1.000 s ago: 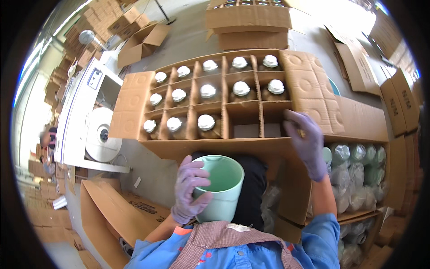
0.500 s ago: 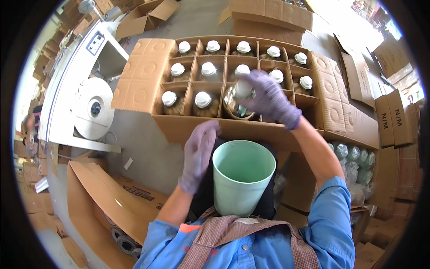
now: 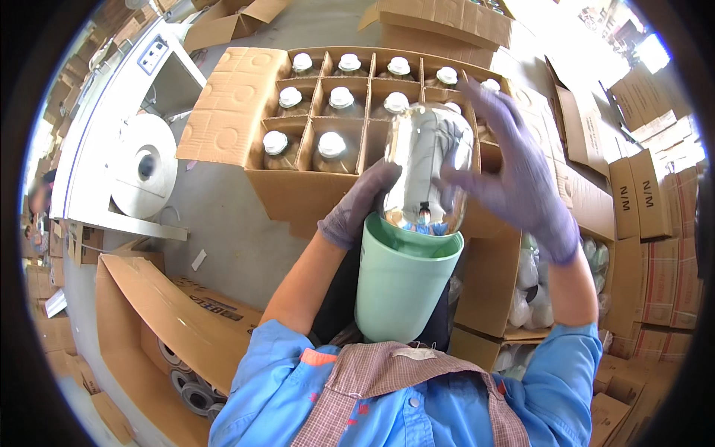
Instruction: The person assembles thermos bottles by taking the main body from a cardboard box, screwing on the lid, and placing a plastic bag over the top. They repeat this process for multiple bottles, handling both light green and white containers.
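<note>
since half a second ago the glass jar (image 3: 426,167) has come up out of the divided carton (image 3: 298,190) and now hangs over the green bucket (image 3: 402,287).
the jar stands nearly upright, long axis vertical, its rounded base down at the bucket's rim; which way its neck points cannot be made out. the right hand (image 3: 514,175), gloved, is spread against the jar's right side, fingers up; the left hand (image 3: 361,205), gloved, cups its lower left side just above the rim. capped jars (image 3: 332,145) fill the carton's cells behind.
</note>
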Demonstrator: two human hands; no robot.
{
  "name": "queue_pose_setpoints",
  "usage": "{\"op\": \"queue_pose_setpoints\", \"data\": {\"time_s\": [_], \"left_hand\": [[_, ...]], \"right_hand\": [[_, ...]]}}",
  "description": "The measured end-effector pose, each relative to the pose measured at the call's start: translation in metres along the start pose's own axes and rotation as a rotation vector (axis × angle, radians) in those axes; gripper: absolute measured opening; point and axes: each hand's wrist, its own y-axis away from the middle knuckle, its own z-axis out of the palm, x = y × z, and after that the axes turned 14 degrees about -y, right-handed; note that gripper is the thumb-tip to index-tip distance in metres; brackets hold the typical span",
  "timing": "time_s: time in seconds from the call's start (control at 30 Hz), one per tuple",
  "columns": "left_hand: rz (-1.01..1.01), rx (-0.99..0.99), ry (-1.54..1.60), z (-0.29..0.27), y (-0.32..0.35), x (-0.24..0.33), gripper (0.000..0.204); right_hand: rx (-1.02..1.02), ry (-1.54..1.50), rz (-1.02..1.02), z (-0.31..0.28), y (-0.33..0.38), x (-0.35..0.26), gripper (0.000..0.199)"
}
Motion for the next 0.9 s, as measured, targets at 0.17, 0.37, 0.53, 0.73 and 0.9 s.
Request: {"op": "queue_pose_setpoints", "data": {"time_s": [0.17, 0.37, 0.53, 0.73, 0.9], "left_hand": [[-0.003, 0.043, -0.429, 0.032, 0.032, 0.012, 0.075], [0.078, 0.177, -0.308, 0.039, 0.045, -0.022, 0.075], [0.166, 0.052, -0.460, 0.063, 0.051, -0.034, 0.086], [0.083, 0.066, -1.219, 0.060, 0.128, -0.007, 0.088], [-0.160, 0.011, -1.247, 0.073, 0.200, -0.009, 0.093]], "right_hand": [[-0.257, -0.590, 0.592, 0.020, 0.021, 0.049, 0.089], [-0.275, -0.730, 0.572, 0.026, 0.073, 0.023, 0.076], [-0.303, -0.912, 0.617, 0.011, 0.133, 0.029, 0.076], [0.210, -1.177, 0.914, 0.010, 0.255, 0.022, 0.100], [0.554, -1.262, 1.008, 0.056, 0.397, 0.024, 0.075]]}}
